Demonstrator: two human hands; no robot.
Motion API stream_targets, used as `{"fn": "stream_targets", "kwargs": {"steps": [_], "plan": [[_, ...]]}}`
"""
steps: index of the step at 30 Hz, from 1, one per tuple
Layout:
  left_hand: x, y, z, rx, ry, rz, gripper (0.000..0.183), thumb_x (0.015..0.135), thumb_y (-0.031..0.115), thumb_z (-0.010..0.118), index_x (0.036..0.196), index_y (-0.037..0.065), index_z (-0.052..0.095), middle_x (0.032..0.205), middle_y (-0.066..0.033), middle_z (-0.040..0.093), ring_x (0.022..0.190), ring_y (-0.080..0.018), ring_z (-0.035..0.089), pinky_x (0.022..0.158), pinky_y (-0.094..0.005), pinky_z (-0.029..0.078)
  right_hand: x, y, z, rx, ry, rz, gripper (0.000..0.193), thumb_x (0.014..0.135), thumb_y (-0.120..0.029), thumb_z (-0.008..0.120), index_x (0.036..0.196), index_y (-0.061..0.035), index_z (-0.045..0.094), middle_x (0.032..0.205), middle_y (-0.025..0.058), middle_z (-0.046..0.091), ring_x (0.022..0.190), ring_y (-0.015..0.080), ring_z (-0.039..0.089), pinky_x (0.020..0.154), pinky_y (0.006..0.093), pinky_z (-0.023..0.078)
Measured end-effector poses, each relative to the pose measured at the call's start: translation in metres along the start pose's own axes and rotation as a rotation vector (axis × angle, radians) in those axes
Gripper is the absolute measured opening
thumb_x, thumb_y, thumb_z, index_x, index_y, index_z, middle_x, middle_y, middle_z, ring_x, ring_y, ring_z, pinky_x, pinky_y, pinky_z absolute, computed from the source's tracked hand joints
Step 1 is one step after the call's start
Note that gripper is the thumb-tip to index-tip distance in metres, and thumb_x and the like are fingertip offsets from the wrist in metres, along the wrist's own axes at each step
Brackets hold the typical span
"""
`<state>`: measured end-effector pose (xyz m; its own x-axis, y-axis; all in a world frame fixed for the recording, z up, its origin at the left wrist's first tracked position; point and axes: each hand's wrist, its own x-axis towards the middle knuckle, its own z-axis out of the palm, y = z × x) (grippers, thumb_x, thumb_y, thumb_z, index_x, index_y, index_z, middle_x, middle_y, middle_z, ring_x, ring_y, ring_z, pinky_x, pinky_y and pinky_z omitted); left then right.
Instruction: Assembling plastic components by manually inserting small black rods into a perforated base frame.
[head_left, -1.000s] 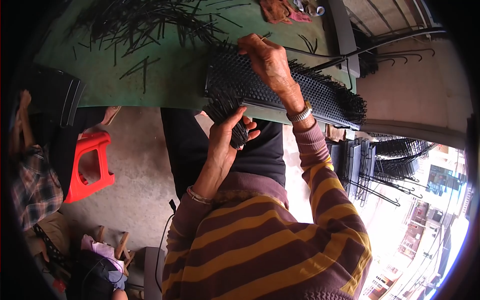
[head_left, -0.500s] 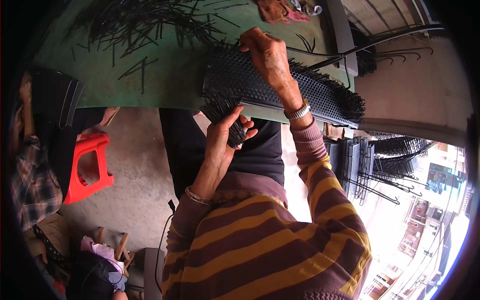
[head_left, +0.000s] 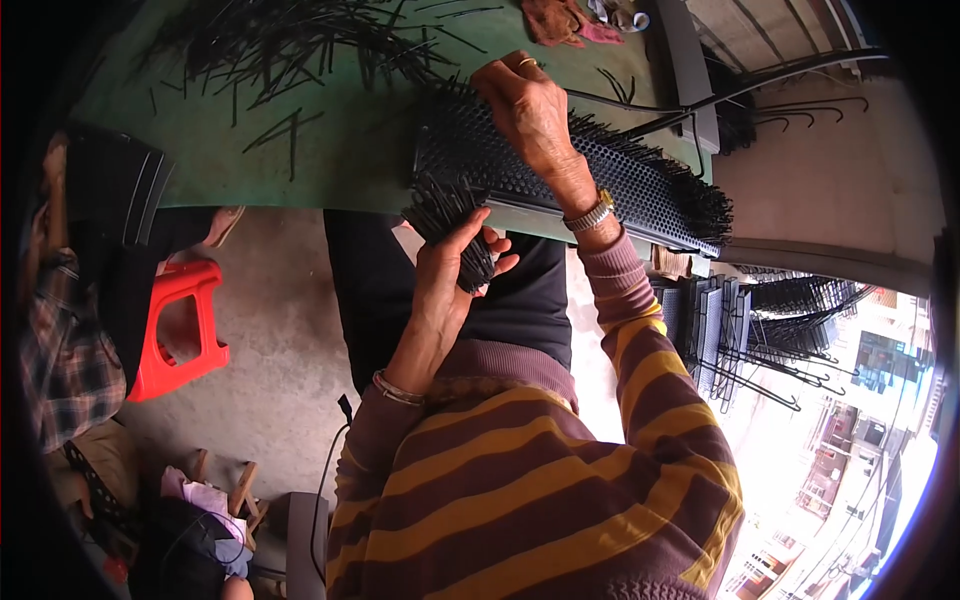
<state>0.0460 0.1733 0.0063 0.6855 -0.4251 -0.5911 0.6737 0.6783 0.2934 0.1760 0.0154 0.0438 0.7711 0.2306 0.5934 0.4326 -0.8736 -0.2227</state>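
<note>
A bundle of short black sticks lies in my left hand, with the thumb across it and the fingers curled around. Just beyond sits a long black perforated rack, pierced with rows of round holes. Many black sticks stand upright along its far edge and right end. My right hand is over the far left part of this rack, its fingers bent downward and closed. Its fingertips are hidden behind the hand, so whatever they pinch cannot be made out.
A big heap of loose black sticks covers the far left of the green table. Rags lie at the back. A black cable crosses on the right, above hanging black racks. Left are a red stool and another person's plaid sleeve.
My right hand has shifted slightly left and away from me along the rack's far edge. My left hand keeps its hold on the bundle. The whole view has shifted a little.
</note>
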Motion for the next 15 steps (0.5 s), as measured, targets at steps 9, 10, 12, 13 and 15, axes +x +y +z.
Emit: {"fn": "stream_targets", "kwargs": {"steps": [9, 10, 12, 13, 15], "plan": [[-0.006, 0.003, 0.005, -0.027, -0.004, -0.017, 0.018, 0.088, 0.018, 0.070, 0.094, 0.002, 0.066, 0.076, -0.0060, 0.062, 0.074, -0.0188, 0.067, 0.065, -0.0400, 0.062, -0.005, -0.009, 0.009, -0.069, 0.084, 0.196, 0.009, 0.082, -0.020, 0.070, 0.090, -0.0193, 0.073, 0.083, 0.0045, 0.061, 0.071, 0.0219, 0.062, 0.064, 0.0348, 0.049], [-0.005, 0.002, 0.003, -0.021, -0.007, -0.015, 0.018, 0.088, 0.018, 0.070, 0.094, 0.002, 0.066, 0.076, -0.0062, 0.062, 0.074, -0.0191, 0.067, 0.065, -0.0401, 0.062, -0.006, -0.008, 0.009, -0.070, 0.086, 0.193, 0.009, 0.082, -0.020, 0.070, 0.090, -0.0193, 0.073, 0.083, 0.0045, 0.061, 0.071, 0.0219, 0.062, 0.064, 0.0348, 0.049], [-0.006, 0.001, 0.000, -0.018, -0.009, -0.010, 0.019, 0.088, 0.019, 0.070, 0.095, 0.001, 0.066, 0.077, -0.0064, 0.062, 0.074, -0.0194, 0.067, 0.064, -0.0403, 0.062, -0.006, -0.013, 0.007, -0.045, 0.081, 0.239, 0.010, 0.084, -0.021, 0.068, 0.093, -0.0203, 0.074, 0.083, 0.0042, 0.062, 0.072, 0.0222, 0.062, 0.066, 0.0352, 0.048], [-0.006, 0.002, -0.003, 0.029, -0.007, -0.007, 0.019, 0.090, 0.020, 0.067, 0.101, 0.004, 0.066, 0.079, -0.0051, 0.061, 0.077, -0.0198, 0.066, 0.069, -0.0427, 0.060, -0.007, -0.014, 0.008, -0.044, 0.081, 0.235, 0.010, 0.084, -0.021, 0.068, 0.093, -0.0203, 0.074, 0.083, 0.0042, 0.062, 0.072, 0.0222, 0.062, 0.066, 0.0352, 0.048], [-0.007, 0.003, -0.002, 0.076, -0.011, -0.003, 0.021, 0.092, 0.021, 0.063, 0.107, 0.006, 0.065, 0.082, -0.0039, 0.060, 0.079, -0.0203, 0.065, 0.074, -0.0452, 0.058, -0.009, -0.015, 0.009, -0.080, 0.102, 0.207, 0.012, 0.085, -0.021, 0.068, 0.095, -0.0198, 0.074, 0.084, 0.0039, 0.062, 0.075, 0.0224, 0.062, 0.069, 0.0357, 0.045]]}}
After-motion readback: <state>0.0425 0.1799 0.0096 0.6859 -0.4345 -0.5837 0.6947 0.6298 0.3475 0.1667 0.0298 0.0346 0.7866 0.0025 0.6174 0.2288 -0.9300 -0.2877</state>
